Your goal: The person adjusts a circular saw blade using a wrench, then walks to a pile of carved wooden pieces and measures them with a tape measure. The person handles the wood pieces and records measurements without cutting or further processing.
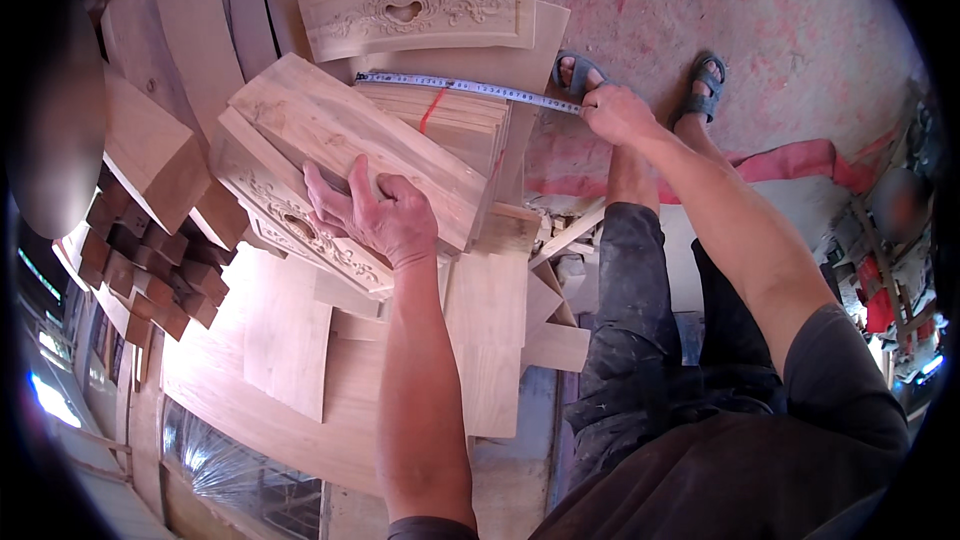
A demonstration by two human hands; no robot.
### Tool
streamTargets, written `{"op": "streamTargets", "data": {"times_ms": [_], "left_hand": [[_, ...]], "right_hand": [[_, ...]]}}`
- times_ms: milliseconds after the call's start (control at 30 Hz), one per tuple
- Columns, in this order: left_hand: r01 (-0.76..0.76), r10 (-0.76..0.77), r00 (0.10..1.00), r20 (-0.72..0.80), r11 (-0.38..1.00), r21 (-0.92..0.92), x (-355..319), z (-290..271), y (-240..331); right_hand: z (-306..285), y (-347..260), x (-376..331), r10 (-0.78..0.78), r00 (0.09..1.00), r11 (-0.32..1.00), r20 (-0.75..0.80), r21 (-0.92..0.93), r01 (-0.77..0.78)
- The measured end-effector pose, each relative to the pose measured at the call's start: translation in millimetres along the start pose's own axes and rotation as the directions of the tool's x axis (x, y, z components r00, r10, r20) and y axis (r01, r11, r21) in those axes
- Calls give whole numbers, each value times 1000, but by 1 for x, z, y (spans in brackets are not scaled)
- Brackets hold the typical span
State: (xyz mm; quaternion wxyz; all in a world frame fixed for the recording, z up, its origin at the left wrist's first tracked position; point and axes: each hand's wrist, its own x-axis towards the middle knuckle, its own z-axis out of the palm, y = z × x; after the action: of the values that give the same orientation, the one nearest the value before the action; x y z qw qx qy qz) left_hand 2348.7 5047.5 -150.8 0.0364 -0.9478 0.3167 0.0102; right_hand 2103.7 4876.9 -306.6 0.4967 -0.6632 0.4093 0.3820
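Tape measure (470, 88) stretches from pinching right hand (615, 112), while left hand (375, 212) grips a carved wooden panel (300, 225).

The left hand (372, 212) covers the middle of the plain board (350, 140), and its fingertips curl out of sight over the board's far edge. That board hides most of the carved panel (300, 230) beneath it; only a strip of carving shows at the lower left. The tape measure (470, 88) disappears into the right hand (615, 112), so its case cannot be seen, and its markings are too small to read. At the top of the frame another carved panel (420, 10) lies partly under boards cut off by the edge. A blurred shape fills the upper left, and another sits at the right. The clutter (890, 290) at the far right is too bent and small to make out.
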Motion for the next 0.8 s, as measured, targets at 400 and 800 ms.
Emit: {"op": "streamTargets", "data": {"times_ms": [400,800], "left_hand": [[-13,13,1000,0,1000,-4,0,0,1],[-33,33,999,2,999,9,0,1,0]], "right_hand": [[-3,-7,-11,-12,999,999,-41,-33,11],[-6,-14,-17,-23,997,999,-70,-36,20]]}}
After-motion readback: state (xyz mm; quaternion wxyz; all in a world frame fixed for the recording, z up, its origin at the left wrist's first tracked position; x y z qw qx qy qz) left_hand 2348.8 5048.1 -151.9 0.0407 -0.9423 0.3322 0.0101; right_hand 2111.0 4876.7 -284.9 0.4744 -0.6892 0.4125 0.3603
